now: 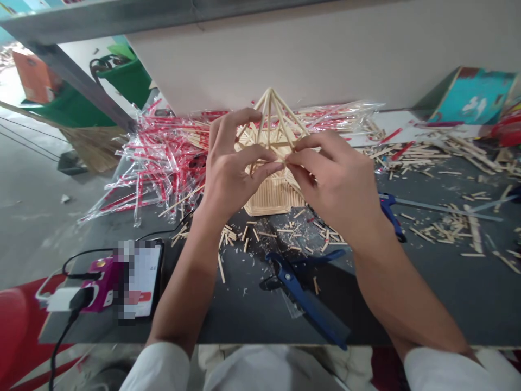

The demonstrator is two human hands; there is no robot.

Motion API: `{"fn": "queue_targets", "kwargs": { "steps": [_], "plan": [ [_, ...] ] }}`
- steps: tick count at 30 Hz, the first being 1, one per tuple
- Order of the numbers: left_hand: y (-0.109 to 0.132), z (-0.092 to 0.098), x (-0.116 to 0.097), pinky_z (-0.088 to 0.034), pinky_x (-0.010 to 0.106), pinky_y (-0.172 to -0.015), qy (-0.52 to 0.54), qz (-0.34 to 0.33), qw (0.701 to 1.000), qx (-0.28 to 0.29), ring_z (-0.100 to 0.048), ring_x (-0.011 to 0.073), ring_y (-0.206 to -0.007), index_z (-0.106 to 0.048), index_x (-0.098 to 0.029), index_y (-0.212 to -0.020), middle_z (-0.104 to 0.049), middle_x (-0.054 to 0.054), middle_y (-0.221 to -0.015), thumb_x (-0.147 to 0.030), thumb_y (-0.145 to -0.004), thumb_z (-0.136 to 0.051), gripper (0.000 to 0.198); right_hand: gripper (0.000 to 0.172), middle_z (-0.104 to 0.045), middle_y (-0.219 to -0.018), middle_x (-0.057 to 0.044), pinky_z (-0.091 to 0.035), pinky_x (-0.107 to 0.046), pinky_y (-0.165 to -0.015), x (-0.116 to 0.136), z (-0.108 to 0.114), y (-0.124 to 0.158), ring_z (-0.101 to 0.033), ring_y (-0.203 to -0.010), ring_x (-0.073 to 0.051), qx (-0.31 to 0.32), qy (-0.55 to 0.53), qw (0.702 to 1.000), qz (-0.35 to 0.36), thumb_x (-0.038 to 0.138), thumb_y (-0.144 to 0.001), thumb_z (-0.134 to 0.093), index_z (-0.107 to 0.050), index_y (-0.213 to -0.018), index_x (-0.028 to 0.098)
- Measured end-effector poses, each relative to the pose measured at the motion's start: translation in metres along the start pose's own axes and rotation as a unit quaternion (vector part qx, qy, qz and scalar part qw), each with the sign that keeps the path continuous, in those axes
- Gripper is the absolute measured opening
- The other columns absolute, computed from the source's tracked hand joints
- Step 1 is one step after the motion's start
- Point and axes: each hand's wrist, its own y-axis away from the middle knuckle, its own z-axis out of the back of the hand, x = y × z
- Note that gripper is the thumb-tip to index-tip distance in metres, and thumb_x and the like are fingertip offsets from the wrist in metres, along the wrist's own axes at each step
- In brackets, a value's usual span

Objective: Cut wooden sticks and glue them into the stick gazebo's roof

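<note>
A pointed frame of thin wooden sticks (270, 100) rises between my hands, its sticks meeting at a peak. My left hand (230, 163) grips its left side, with thumb and index finger pinched near the lower front. From the other side my right hand (336, 176) pinches the lower front corner with its fingertips, close to the left thumb. Behind and below stands a base of closely stacked sticks (266, 198), partly covered by the hands. Whether the frame touches this base I cannot tell. Blue-handled cutters (305, 296) lie on the table in front of me.
Torn clear-and-red plastic wrappers (163, 157) heap at the left and back. Cut stick pieces (439, 228) are strewn about. A glue gun (391, 214) with blue parts lies at right. A phone (144, 279) and a purple power block (100, 285) with cables sit at left.
</note>
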Motion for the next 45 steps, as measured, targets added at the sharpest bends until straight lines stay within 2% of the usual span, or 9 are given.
{"fn": "queue_targets", "kwargs": {
  "steps": [4,12,16,22,26,32,36,42,45],
  "plan": [
    [0.001,-0.002,0.003,-0.05,0.054,-0.109,0.025,-0.029,0.999,-0.035,-0.051,0.0298,-0.131,-0.077,-0.021,-0.092,-0.057,0.011,-0.138,-0.037,-0.098,-0.071,0.018,0.029,-0.067,-0.117,-0.01,-0.059,-0.038,-0.083,0.0,-0.003,-0.001,-0.067,-0.104,-0.022,-0.007,0.006,1.0,0.003,0.027,-0.108,-0.046,-0.074,-0.114,0.021],
    [0.001,-0.001,0.001,-0.053,0.054,-0.107,-0.027,-0.011,0.999,-0.015,-0.05,0.0297,-0.133,-0.074,-0.023,-0.091,-0.059,0.009,-0.138,-0.036,-0.098,-0.072,0.015,0.031,-0.067,-0.117,-0.01,-0.058,-0.039,-0.083,-0.003,-0.006,-0.001,-0.068,-0.103,-0.023,-0.021,-0.002,1.0,0.001,0.029,-0.109,-0.045,-0.074,-0.112,0.021],
    [0.001,0.0,0.001,-0.052,0.056,-0.109,-0.005,0.001,1.0,-0.01,-0.05,0.0321,-0.135,-0.073,-0.026,-0.092,-0.059,0.007,-0.139,-0.033,-0.097,-0.071,0.01,0.029,-0.069,-0.115,-0.01,-0.058,-0.039,-0.084,-0.002,-0.008,-0.002,-0.069,-0.101,-0.023,-0.033,-0.008,0.999,-0.002,0.029,-0.108,-0.046,-0.074,-0.109,0.021],
    [0.001,-0.004,0.002,-0.054,0.054,-0.107,0.002,0.009,1.0,-0.026,-0.051,0.0317,-0.133,-0.075,-0.026,-0.09,-0.061,0.007,-0.136,-0.035,-0.095,-0.074,0.01,0.019,-0.071,-0.115,-0.01,-0.059,-0.037,-0.08,-0.001,-0.006,-0.003,-0.071,-0.09,-0.02,-0.031,-0.042,0.998,-0.024,0.026,-0.105,-0.053,-0.069,-0.116,0.023],
    [0.001,-0.005,0.003,-0.054,0.055,-0.105,0.008,0.007,0.999,-0.038,-0.052,0.0316,-0.13,-0.075,-0.027,-0.088,-0.062,0.006,-0.134,-0.038,-0.095,-0.075,0.013,0.029,-0.073,-0.111,-0.006,-0.059,-0.033,-0.075,-0.004,-0.005,-0.002,-0.07,-0.079,-0.016,-0.038,-0.107,0.992,-0.046,0.022,-0.098,-0.063,-0.06,-0.127,0.022],
    [0.0,0.0,-0.001,-0.049,0.063,-0.109,-0.002,0.02,1.0,-0.006,-0.049,0.0342,-0.134,-0.074,-0.027,-0.091,-0.062,0.007,-0.137,-0.04,-0.098,-0.07,0.016,0.029,-0.072,-0.112,-0.003,-0.059,-0.032,-0.074,-0.004,-0.002,-0.005,-0.068,-0.071,-0.012,-0.012,-0.124,0.99,-0.072,0.017,-0.095,-0.063,-0.059,-0.123,0.022],
    [0.0,0.004,-0.006,-0.051,0.063,-0.107,-0.01,0.026,1.0,0.002,-0.048,0.0353,-0.136,-0.074,-0.028,-0.092,-0.061,0.007,-0.138,-0.041,-0.097,-0.071,0.014,0.03,-0.071,-0.116,-0.004,-0.059,-0.032,-0.072,-0.004,0.001,-0.006,-0.068,-0.071,-0.013,-0.015,-0.116,0.991,-0.071,0.013,-0.091,-0.065,-0.059,-0.12,0.022],
    [-0.003,0.014,-0.013,-0.048,0.059,-0.11,0.011,-0.002,1.0,-0.022,-0.048,0.0368,-0.136,-0.075,-0.024,-0.09,-0.057,0.008,-0.144,-0.036,-0.096,-0.072,0.014,0.031,-0.065,-0.131,-0.011,-0.058,-0.033,-0.075,-0.004,0.013,-0.004,-0.07,-0.072,-0.013,0.018,-0.095,0.993,-0.073,0.018,-0.094,-0.069,-0.062,-0.124,0.02],
    [-0.004,0.026,-0.02,-0.05,0.053,-0.107,0.024,-0.016,1.0,0.011,-0.058,0.0304,-0.124,-0.074,-0.026,-0.092,-0.07,0.006,-0.121,-0.033,-0.098,-0.07,0.01,0.031,-0.063,-0.133,-0.012,-0.059,-0.035,-0.078,-0.007,0.032,-0.002,-0.069,-0.07,-0.012,0.026,-0.078,0.993,-0.082,0.026,-0.095,-0.071,-0.064,-0.125,0.018]
  ]
}}
